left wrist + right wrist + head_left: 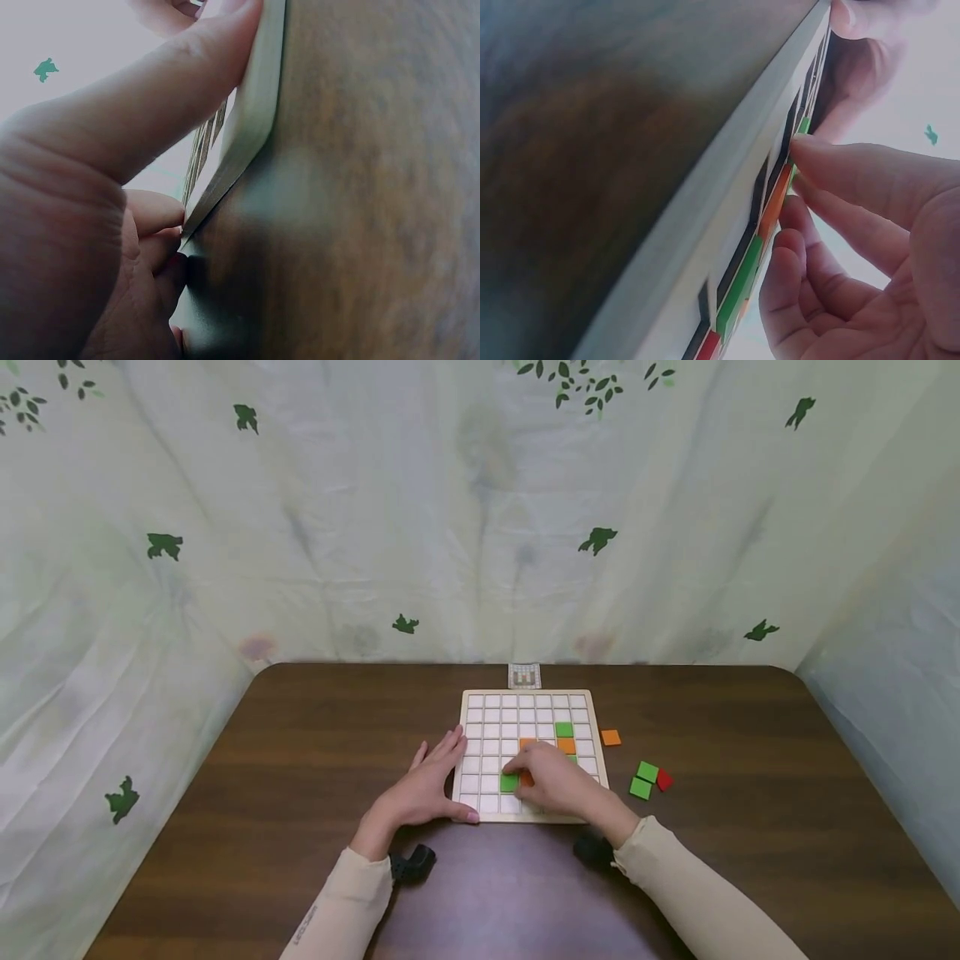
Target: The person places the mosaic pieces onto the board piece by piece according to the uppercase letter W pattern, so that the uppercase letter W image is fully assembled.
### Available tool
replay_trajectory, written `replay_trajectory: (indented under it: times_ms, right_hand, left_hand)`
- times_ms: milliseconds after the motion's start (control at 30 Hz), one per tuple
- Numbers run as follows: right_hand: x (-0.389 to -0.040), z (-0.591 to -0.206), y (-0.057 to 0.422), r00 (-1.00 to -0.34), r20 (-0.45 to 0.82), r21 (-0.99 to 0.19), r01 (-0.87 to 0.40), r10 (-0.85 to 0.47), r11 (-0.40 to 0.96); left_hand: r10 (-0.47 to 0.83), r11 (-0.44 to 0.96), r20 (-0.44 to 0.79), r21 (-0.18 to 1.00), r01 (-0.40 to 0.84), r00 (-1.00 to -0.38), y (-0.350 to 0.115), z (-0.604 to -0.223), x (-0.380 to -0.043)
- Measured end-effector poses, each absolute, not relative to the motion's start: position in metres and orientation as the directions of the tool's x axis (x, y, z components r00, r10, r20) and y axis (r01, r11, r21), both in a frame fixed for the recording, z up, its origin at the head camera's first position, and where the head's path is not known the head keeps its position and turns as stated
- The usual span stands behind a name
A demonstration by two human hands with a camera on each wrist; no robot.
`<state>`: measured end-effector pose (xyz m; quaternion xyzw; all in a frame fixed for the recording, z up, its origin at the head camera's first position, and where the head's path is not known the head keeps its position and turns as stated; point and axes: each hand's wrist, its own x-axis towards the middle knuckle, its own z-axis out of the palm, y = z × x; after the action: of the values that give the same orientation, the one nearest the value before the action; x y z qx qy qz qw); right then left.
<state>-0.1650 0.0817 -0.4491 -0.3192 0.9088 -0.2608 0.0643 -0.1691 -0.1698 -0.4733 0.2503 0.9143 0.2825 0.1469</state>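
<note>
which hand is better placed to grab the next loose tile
Probably the right hand: it's nearer the loose tiles right of the board, while the left hand touches the board's left edge.

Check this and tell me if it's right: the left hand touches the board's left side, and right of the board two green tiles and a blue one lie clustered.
Not quite: beside those two green tiles lies a red tile, not a blue one, as the head view shows.
</note>
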Motion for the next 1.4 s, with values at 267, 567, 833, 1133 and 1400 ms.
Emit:
replay_trajectory:
  times_ms: [267, 567, 833, 1133, 1400]
  right_hand:
    - [-0.155, -0.444, 0.091, -0.811, 0.052, -0.56, -0.507, -0.583, 0.655]
    - [-0.144, -0.437, 0.131, -0.862, 0.081, -0.61, -0.439, -0.5, 0.659]
    - [-0.138, -0.436, 0.17, -0.916, 0.078, -0.617, -0.355, -0.395, 0.702]
    - [-0.132, -0.436, 0.206, -0.951, 0.063, -0.61, -0.277, -0.303, 0.742]
    - [-0.127, -0.44, 0.231, -0.963, 0.059, -0.6, -0.245, -0.263, 0.761]
  left_hand:
    - [0.53, 0.719, -0.143, 0.598, 0.353, -0.836, -0.17, -0.474, -0.163]
    - [0.534, 0.71, -0.139, 0.609, 0.353, -0.834, -0.171, -0.472, -0.16]
    - [0.544, 0.713, -0.139, 0.597, 0.368, -0.827, -0.169, -0.471, -0.164]
    - [0.538, 0.714, -0.137, 0.598, 0.364, -0.832, -0.171, -0.47, -0.165]
    - [0.53, 0.715, -0.143, 0.605, 0.35, -0.836, -0.171, -0.47, -0.166]
